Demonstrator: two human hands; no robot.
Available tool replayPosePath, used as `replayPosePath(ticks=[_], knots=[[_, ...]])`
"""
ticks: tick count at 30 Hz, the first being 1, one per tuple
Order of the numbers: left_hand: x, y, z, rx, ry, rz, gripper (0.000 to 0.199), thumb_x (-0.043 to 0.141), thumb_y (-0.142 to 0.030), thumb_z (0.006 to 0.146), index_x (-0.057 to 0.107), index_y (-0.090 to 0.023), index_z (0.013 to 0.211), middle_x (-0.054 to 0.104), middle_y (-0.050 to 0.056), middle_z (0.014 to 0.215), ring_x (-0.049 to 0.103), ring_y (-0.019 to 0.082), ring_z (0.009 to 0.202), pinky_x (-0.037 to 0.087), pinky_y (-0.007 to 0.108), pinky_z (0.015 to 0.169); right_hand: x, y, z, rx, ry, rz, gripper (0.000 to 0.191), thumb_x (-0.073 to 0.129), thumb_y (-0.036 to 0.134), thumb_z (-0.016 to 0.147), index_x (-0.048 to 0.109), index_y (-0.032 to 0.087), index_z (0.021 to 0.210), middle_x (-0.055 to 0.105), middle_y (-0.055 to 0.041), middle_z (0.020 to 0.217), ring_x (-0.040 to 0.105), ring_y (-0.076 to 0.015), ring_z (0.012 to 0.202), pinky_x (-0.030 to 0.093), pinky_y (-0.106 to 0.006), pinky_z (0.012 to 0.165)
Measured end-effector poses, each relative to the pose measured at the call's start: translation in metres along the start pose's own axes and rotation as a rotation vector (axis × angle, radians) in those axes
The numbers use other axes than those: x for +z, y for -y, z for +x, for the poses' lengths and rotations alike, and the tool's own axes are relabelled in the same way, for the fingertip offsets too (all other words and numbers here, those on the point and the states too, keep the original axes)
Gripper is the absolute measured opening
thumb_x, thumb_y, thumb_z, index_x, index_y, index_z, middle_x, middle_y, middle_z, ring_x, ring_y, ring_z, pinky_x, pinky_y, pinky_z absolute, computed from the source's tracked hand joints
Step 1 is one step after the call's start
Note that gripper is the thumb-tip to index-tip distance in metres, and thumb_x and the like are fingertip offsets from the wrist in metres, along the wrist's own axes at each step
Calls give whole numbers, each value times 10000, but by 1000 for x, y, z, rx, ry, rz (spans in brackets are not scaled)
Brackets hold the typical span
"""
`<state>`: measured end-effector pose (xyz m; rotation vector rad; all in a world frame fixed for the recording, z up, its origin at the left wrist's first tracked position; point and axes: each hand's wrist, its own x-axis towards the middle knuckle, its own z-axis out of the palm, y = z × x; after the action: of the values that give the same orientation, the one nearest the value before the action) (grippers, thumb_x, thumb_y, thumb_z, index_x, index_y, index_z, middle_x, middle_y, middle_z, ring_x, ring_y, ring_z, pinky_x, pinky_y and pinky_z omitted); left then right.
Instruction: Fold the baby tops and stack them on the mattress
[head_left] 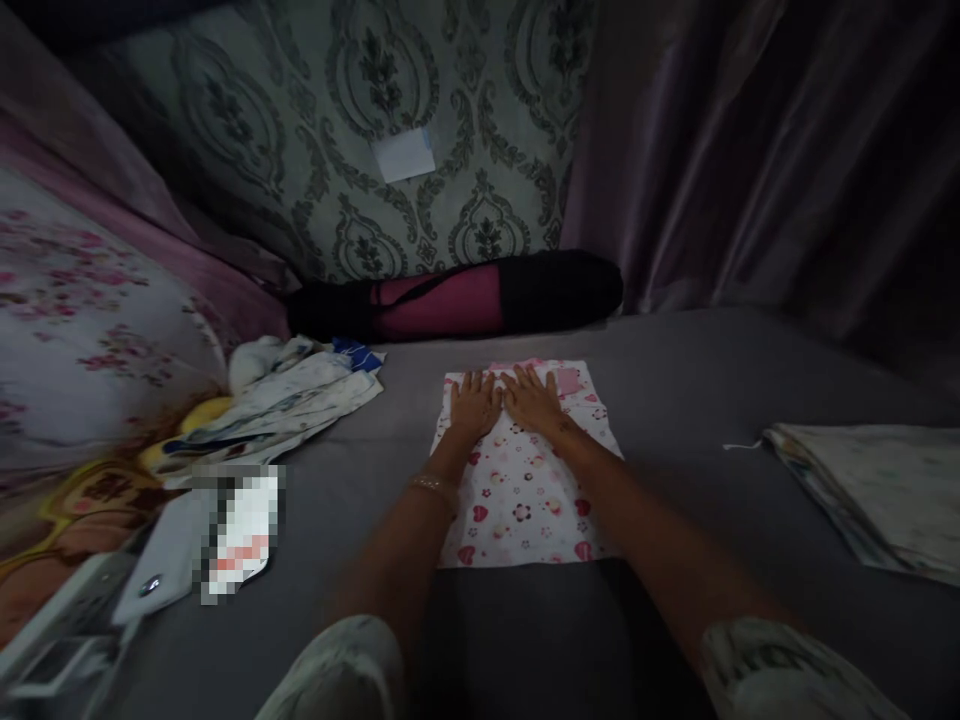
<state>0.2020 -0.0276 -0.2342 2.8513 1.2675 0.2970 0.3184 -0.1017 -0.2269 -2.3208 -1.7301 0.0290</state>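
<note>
A white garment (pixel 521 490) printed with hearts and flowers lies flat as a folded rectangle on the grey sheet (pixel 337 510). Near its far edge, a pink patch (pixel 570 381) shows on the right. My left hand (pixel 476 403) rests palm down on the upper left of the cloth, fingers stretched out. Beside it, my right hand (pixel 530 398) also presses flat, fingers spread, close to the cloth's far edge. Neither hand grips anything. My forearms cover parts of the garment's two sides.
A black and pink long bag (pixel 442 303) lies along the patterned wall. On the left are rumpled clothes (pixel 300 405), a floral pillow (pixel 97 330) and a white pouch-like item (pixel 165 555) with a snap. Folded pale cloth (pixel 877 490) lies at right, near the curtain (pixel 697 150).
</note>
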Motion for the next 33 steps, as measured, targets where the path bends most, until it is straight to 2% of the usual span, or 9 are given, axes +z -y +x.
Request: replayPosePath(ticks=[4,7,10,13,20,22,25,28,33], knots=[[-6,3,4,-17,77,-29,592,203,-460,1001,349,-189,1507,332,115,1576,239,298,1472,202,541,1172,-3,-2,4,-1,32,47,539,264,353,994,378,229,1505,269,-89,1603,170,-294,1487,81,-618,1157],[-12,11,4,2,110,-68,621,243,-519,988,323,-194,1511,271,131,1599,210,282,1485,212,521,1172,-11,-7,6,19,68,109,564,252,376,999,322,196,1529,234,-99,1613,183,-266,1487,117,-560,1174],[-15,24,-1,-3,37,-71,656,252,-534,982,318,-146,1506,249,166,1600,185,283,1492,172,502,1189,-15,-19,4,74,-60,67,598,249,368,1000,288,94,1531,236,-143,1607,197,-248,1482,118,-476,1191],[-12,34,-7,-37,29,-48,645,199,-493,994,334,-111,1496,296,177,1580,215,296,1482,172,519,1184,-11,-33,-3,165,-172,-40,612,267,361,991,341,13,1490,295,-192,1575,236,-284,1462,105,-466,1189],[-1,41,-7,-24,50,13,653,172,-502,993,337,-125,1501,332,189,1559,260,307,1466,262,521,1145,0,-42,-12,211,-159,-66,616,279,386,984,399,18,1463,365,-184,1544,278,-297,1442,155,-437,1179],[-4,41,-6,-18,73,6,650,165,-498,995,332,-127,1502,324,186,1564,251,302,1470,265,523,1143,-5,-41,-10,216,-136,-51,620,280,390,986,386,14,1468,348,-183,1553,259,-295,1452,144,-437,1185],[-14,44,-8,-25,128,-24,667,148,-495,993,286,-108,1518,287,199,1576,224,305,1478,250,540,1146,-18,-46,-10,211,-27,24,612,221,399,1006,355,50,1490,313,-160,1575,230,-258,1470,150,-418,1190],[-26,49,-19,-17,156,-46,696,161,-512,983,214,-102,1543,214,198,1601,168,301,1495,183,565,1168,-35,-58,-19,175,14,104,605,140,385,1015,299,92,1520,266,-134,1599,205,-213,1482,181,-389,1187],[-37,54,-55,112,199,-38,671,172,-491,981,193,-139,1552,193,133,1620,132,260,1506,86,564,1194,-43,-71,-60,101,58,67,646,203,396,999,220,40,1537,161,-170,1620,119,-255,1501,121,-452,1204]])
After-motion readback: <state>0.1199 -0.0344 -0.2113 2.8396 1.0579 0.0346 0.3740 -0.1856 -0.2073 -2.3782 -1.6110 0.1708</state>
